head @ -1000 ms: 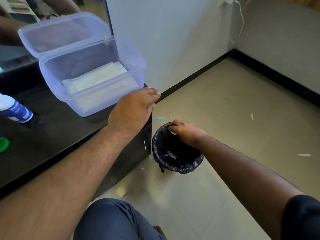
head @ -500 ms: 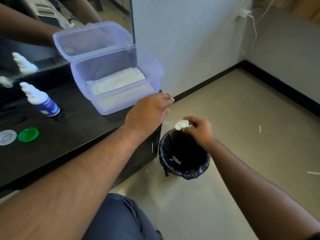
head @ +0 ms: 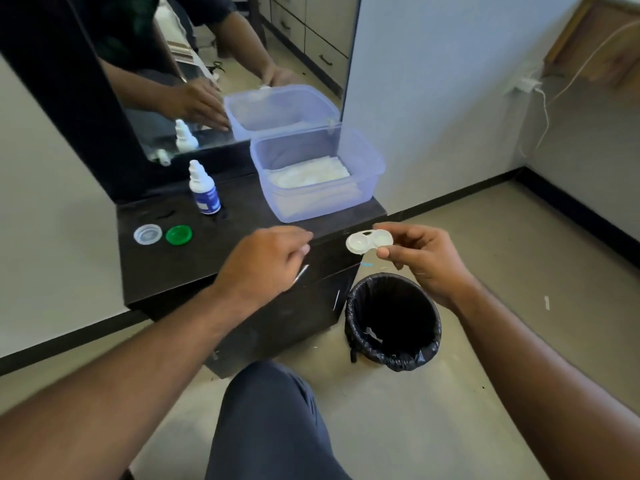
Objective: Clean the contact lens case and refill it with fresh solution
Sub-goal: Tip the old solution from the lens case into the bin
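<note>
My right hand (head: 424, 258) pinches a white, uncapped contact lens case (head: 367, 241) by its right well, held in the air beside the black table's front right corner and above the bin. My left hand (head: 265, 261) hovers over the black table (head: 180, 268) edge with fingers loosely curled and nothing in it. A white solution bottle (head: 203, 189) with a blue label stands upright at the back of the table. Two loose caps lie at the left: a clear one (head: 148, 234) and a green one (head: 179, 234).
A clear plastic box (head: 367, 174) holding white tissues stands open at the table's back right, its lid leaning on the mirror (head: 242, 64). A black lined bin (head: 393, 320) stands on the floor right of the table. My knee (head: 273, 420) is below.
My right hand has risen out of the bin with the lens case and turned it wells-up. My left hand has slid back from the table's corner. The camera has swung left and up.
</note>
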`<act>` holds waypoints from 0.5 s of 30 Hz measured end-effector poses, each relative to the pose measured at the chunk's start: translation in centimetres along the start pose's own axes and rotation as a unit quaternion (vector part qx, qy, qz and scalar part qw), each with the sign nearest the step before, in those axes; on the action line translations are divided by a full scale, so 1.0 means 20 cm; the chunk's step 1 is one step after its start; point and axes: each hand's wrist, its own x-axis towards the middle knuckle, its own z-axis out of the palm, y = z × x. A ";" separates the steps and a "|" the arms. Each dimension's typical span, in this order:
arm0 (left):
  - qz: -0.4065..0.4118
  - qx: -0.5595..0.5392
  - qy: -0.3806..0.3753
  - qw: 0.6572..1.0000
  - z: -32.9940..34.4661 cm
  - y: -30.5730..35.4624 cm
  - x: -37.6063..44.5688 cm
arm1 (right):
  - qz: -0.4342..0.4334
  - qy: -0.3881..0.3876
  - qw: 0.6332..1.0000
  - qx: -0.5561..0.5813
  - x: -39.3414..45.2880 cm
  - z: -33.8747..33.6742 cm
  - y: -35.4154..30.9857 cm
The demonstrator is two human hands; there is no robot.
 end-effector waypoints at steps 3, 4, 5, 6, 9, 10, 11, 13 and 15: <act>-0.055 0.015 0.021 0.998 -0.14 -0.12 -0.14 | -0.035 -0.030 0.999 -0.006 0.01 0.18 -0.04; -0.071 0.019 0.027 0.997 -0.18 -0.16 -0.18 | -0.043 -0.037 0.998 -0.011 0.02 0.24 -0.06; -0.089 0.023 0.032 0.995 -0.22 -0.19 -0.22 | -0.051 -0.043 0.998 -0.018 0.03 0.31 -0.07; -0.108 0.027 0.035 0.993 -0.26 -0.21 -0.26 | -0.057 -0.047 0.997 -0.024 0.04 0.38 -0.09; -0.155 0.049 0.039 0.986 -0.35 -0.25 -0.34 | -0.051 -0.048 0.997 -0.032 0.09 0.57 -0.12; -0.170 0.060 0.041 0.983 -0.37 -0.26 -0.36 | -0.040 -0.052 0.997 -0.038 0.10 0.63 -0.13; -0.182 0.067 0.040 0.980 -0.38 -0.27 -0.37 | -0.027 -0.058 0.997 -0.049 0.12 0.68 -0.14; -0.202 0.069 0.036 0.976 -0.40 -0.27 -0.38 | -0.003 -0.076 0.994 -0.078 0.15 0.76 -0.15; -0.223 0.070 0.028 0.972 -0.41 -0.27 -0.36 | 0.016 -0.090 0.989 -0.116 0.18 0.81 -0.16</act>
